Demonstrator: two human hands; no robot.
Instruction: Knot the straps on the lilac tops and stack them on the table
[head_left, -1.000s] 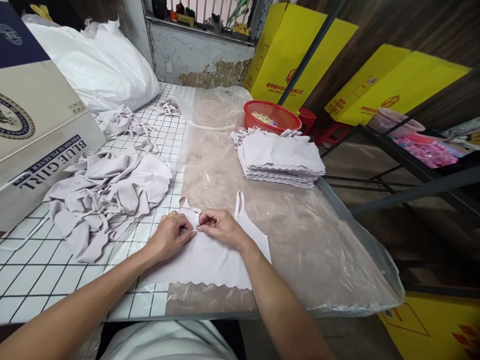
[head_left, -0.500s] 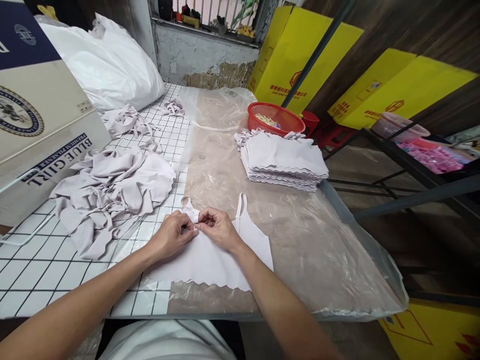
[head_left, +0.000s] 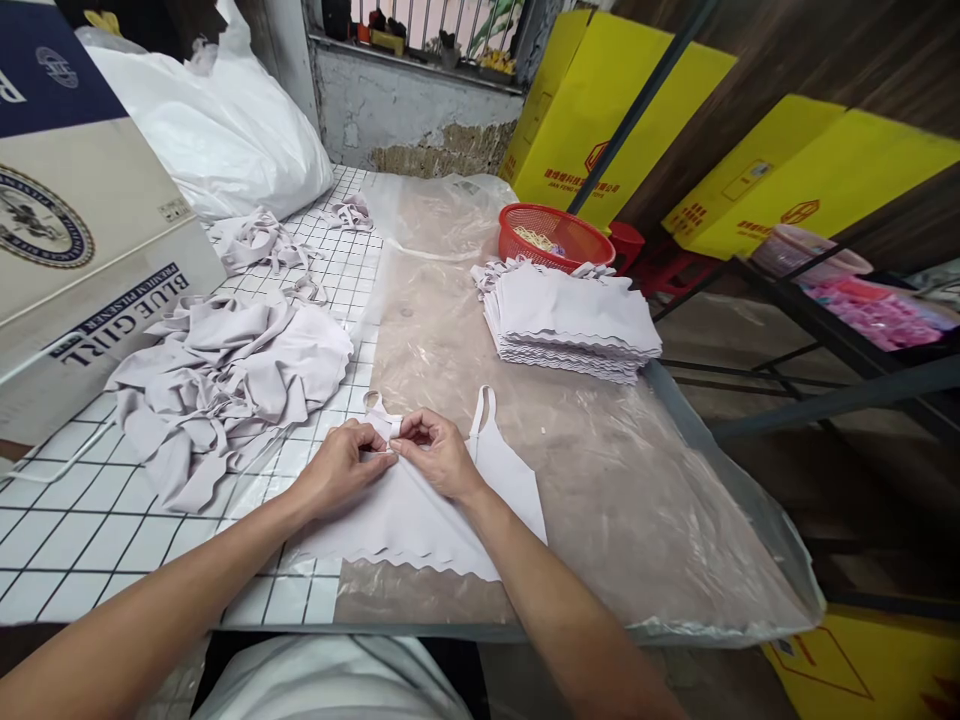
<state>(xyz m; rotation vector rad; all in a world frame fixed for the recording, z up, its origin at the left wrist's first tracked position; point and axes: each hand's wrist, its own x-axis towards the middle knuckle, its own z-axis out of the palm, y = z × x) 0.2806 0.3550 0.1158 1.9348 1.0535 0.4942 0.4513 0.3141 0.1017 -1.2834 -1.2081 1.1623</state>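
fingers (head_left: 377, 457) of left hand (head_left: 341, 472) and right hand (head_left: 441, 458) pinch narrow on the strap base of a pale grey scallop-hemmed fabric top (head_left: 420, 522). it lies flat on the plastic-covered worktop (head_left: 600, 480), which keeps the strap straight. crumpled grey garment heap (head_left: 232, 380) lies left, neat folded grey stack (head_left: 574, 320) beyond.

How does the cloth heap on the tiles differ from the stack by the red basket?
The heap lies crumpled and tangled; the stack is folded flat, edges aligned. The heap rests on white tiles; the stack on a clear plastic sheet. Both are pale grey fabric.
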